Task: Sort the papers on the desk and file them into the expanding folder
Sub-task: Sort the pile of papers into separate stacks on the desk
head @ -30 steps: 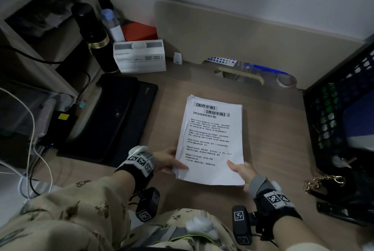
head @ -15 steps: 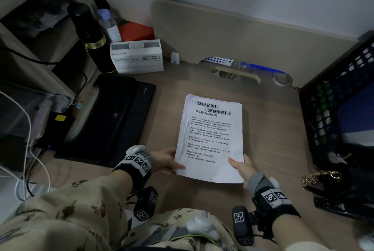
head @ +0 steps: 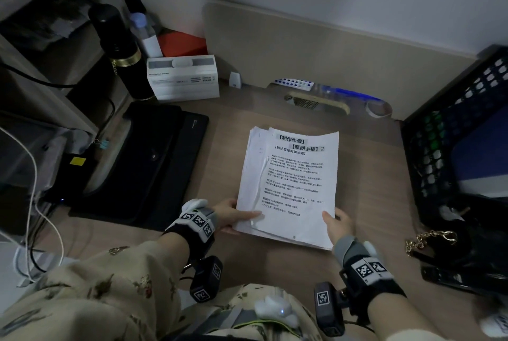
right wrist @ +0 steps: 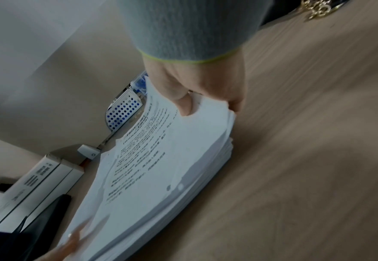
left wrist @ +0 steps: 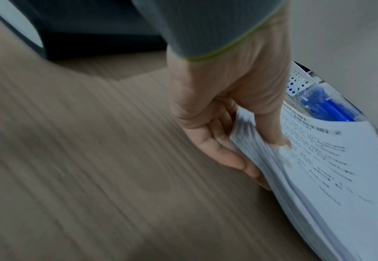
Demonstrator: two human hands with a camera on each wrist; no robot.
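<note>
A thick stack of printed white papers [head: 288, 184] lies in the middle of the wooden desk [head: 371, 175]. My left hand [head: 233, 214] grips its near left corner, thumb on top and fingers underneath [left wrist: 228, 155]. My right hand [head: 336, 223] pinches the near right corner the same way, seen close in the right wrist view [right wrist: 196, 91]. The near edge of the papers [left wrist: 328, 167] is raised off the desk, and lower sheets stick out on the left side [right wrist: 161, 167]. A black expanding folder [head: 137, 164] lies shut and flat to the left of the stack.
A black flask [head: 118, 51] and a white box [head: 182, 78] stand at the back left, beside a shelf unit [head: 41, 38]. Blue pens [head: 349, 91] lie along the back board. A black crate [head: 453, 134] and a gold chain [head: 428, 240] fill the right side. White cables [head: 33, 203] hang at the left.
Both hands have taken a firmer hold of the stack's near corners and the near edge has lifted. The sheets have shifted so that lower ones now show on the left.
</note>
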